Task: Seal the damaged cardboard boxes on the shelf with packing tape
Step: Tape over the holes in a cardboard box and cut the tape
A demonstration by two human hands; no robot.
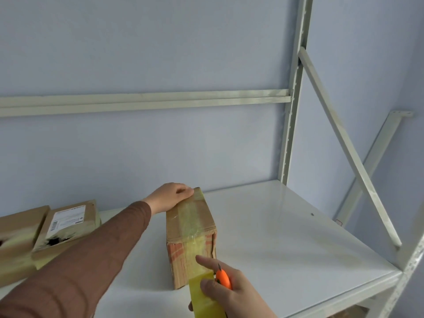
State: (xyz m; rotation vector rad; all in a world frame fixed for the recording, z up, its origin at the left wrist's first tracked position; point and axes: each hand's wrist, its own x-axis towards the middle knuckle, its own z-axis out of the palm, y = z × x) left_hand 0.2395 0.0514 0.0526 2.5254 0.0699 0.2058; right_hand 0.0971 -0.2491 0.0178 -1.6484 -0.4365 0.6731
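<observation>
A brown cardboard box (176,228) stands on the white shelf (286,237). A strip of yellowish clear tape (192,226) runs over its top and down its near face. My left hand (171,197) presses the far top edge of the box, fingers laid over the tape's end. My right hand (226,292) is at the box's near lower corner, gripping an orange utility knife (223,278) with its blade pointing up, and holding the yellow tape roll (206,299), which hangs off the box front. My index finger reaches toward the taped face.
Two more cardboard boxes (66,226) lie at the left of the shelf, one with a label and a dark torn hole. The shelf's metal upright (292,125) and diagonal brace (344,143) stand at the right. Bare shelf surface lies to the right of the box.
</observation>
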